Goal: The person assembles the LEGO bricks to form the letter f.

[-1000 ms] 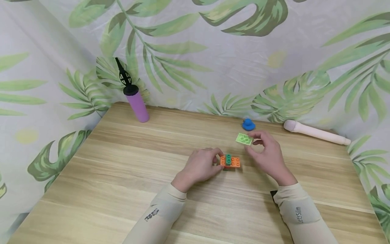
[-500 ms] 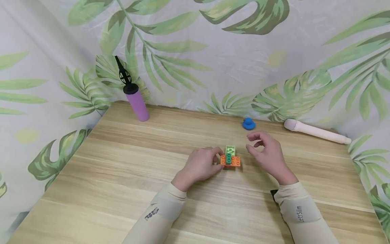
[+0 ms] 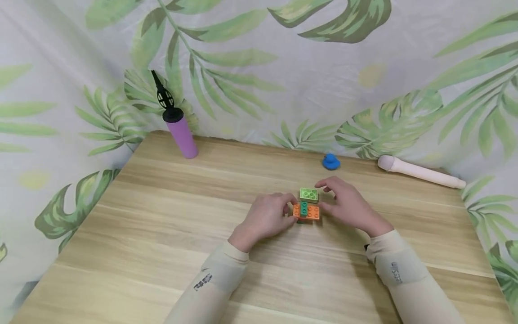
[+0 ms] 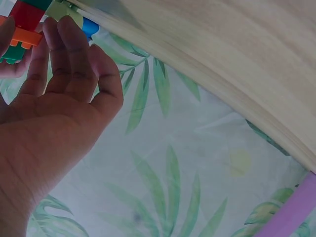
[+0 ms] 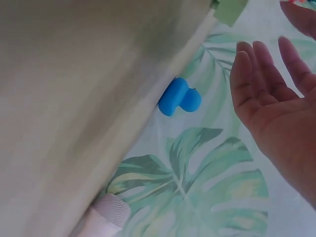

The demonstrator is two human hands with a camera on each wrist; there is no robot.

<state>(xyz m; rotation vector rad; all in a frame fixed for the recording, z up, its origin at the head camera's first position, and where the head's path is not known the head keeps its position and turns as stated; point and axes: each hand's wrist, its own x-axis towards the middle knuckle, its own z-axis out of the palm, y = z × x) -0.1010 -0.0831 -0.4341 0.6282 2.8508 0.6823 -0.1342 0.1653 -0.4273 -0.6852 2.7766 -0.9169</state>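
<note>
My left hand (image 3: 269, 217) pinches the left end of a small stack of toy building bricks. On top of the stack's orange brick (image 3: 313, 213) sits a narrow dark green brick (image 3: 303, 209). The left wrist view shows a red brick (image 4: 28, 16) under the orange one and more green below that. Just behind the stack, a light green brick (image 3: 309, 194) lies hollow side up on the table. My right hand (image 3: 350, 204) is beside these bricks, fingers loosely bent and holding nothing; its fingertips are close to the light green brick, apart from it in the right wrist view.
A blue rubber duck (image 3: 331, 162) sits near the table's back edge. To its right lies a pale pink microphone (image 3: 421, 172). A purple hand pump (image 3: 182, 137) with a black nozzle stands at the back left. Leaf-printed cloth (image 3: 243, 90) hangs behind the wooden table (image 3: 162, 234).
My right hand has let go of the light green brick, which has dropped behind the stack and turned to lie sideways. The right hand then moved left towards it. My left hand keeps its grip.
</note>
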